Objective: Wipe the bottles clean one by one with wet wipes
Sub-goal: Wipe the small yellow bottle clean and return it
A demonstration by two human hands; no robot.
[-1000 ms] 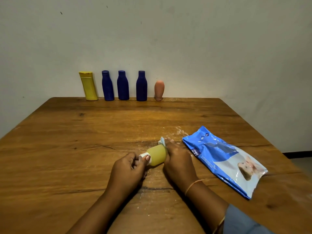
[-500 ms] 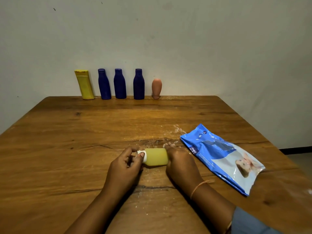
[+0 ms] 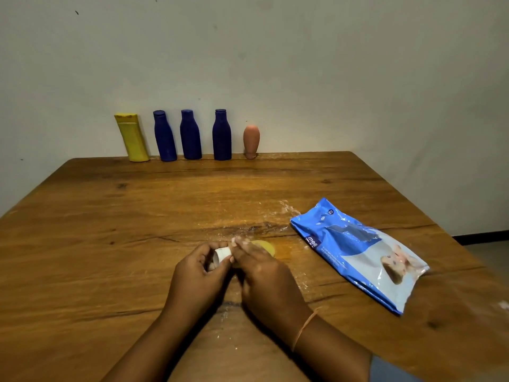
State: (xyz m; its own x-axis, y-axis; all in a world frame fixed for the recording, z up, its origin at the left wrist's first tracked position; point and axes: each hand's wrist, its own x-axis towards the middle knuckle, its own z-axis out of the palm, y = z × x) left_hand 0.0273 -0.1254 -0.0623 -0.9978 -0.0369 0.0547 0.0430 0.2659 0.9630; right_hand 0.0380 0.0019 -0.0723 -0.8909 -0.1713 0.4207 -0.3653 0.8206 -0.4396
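Note:
A small yellow bottle (image 3: 265,247) with a white cap (image 3: 222,255) lies low over the wooden table (image 3: 110,230), held between both hands. My left hand (image 3: 197,274) pinches the capped end. My right hand (image 3: 261,274) covers most of the yellow body, fingers closed over it; whether a wipe sits under that hand is hidden. A blue pack of wet wipes (image 3: 358,252) lies flat to the right of my hands.
Along the far edge by the wall stand a tall yellow bottle (image 3: 132,137), three dark blue bottles (image 3: 164,136) (image 3: 190,135) (image 3: 222,135) and a small orange-brown bottle (image 3: 251,140). White specks and smears mark the table around my hands.
The small bottle has turned so its cap points toward me. My right hand has slid over the body and hides most of it. The wipe edge seen one second ago is out of sight.

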